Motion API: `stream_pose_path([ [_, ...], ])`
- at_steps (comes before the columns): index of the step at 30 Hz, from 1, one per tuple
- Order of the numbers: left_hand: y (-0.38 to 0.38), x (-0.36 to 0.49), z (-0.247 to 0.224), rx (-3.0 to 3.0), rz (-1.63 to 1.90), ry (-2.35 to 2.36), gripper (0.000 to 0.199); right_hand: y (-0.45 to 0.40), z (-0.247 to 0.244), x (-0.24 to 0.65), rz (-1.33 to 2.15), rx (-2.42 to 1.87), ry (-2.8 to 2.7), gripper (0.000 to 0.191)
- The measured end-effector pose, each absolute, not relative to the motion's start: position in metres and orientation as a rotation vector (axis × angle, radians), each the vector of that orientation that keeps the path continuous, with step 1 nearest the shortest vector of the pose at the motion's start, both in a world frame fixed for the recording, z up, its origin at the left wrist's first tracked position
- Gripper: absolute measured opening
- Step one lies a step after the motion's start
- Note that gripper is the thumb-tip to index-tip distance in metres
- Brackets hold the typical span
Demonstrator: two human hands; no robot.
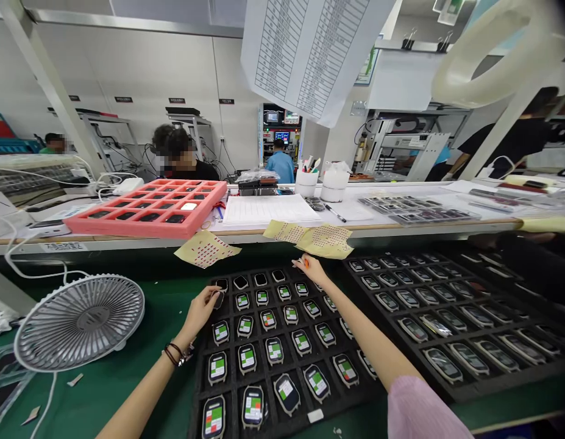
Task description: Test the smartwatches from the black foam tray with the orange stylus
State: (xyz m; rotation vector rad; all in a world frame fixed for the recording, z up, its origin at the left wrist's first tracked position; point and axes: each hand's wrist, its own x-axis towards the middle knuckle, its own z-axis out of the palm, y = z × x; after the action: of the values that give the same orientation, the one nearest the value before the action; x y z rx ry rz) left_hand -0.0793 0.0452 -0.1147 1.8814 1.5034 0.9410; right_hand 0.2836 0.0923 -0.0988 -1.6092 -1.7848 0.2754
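Observation:
My left hand (204, 310) reaches to the back left corner of a black foam tray (264, 431), its fingertips on a dark-screened watch case (222, 285). Rows of watch cases fill this tray, several with lit green, white and red screens, such as one watch (253, 407) at the front. My right hand (310, 268) is pinched over the tray's back edge, just below a yellow sticker sheet (326, 239) with small red marks. Something small and orange shows at its fingertips, too small to name.
A grey fan (92, 317) stands on the left. A second black tray (412, 308) of watches lies right. On the shelf are a pink foam tray (140, 227), paper (268, 209) and white cups (306, 182). A tape roll (460, 73) hangs above; people sit beyond.

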Motion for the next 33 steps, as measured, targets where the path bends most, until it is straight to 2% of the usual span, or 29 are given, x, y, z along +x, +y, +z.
stream_pose_path([
  [6,0.040,-0.081,-0.122,1.922,0.941,1.547,0.027,0.112,-0.116,0.272,0.224,-1.698,-1.905,0.045],
  [10,0.036,-0.082,-0.121,2.038,0.919,1.590,0.019,0.105,-0.115,0.280,0.098,-1.830,-1.908,0.033],
  [15,0.031,-0.072,-0.112,2.281,0.667,1.724,0.024,0.092,-0.109,0.276,0.002,-1.867,-1.970,0.021],
  [18,0.028,-0.065,-0.106,2.374,0.493,1.750,0.025,0.089,-0.108,0.273,0.057,-1.847,-2.062,0.023],
  [24,0.019,-0.065,-0.097,2.427,0.437,1.682,0.026,0.079,-0.098,0.265,0.123,-1.834,-2.107,0.024],
  [33,0.025,-0.015,-0.094,2.446,0.347,1.681,0.029,0.043,-0.107,0.169,0.370,-1.673,-2.181,0.024],
])
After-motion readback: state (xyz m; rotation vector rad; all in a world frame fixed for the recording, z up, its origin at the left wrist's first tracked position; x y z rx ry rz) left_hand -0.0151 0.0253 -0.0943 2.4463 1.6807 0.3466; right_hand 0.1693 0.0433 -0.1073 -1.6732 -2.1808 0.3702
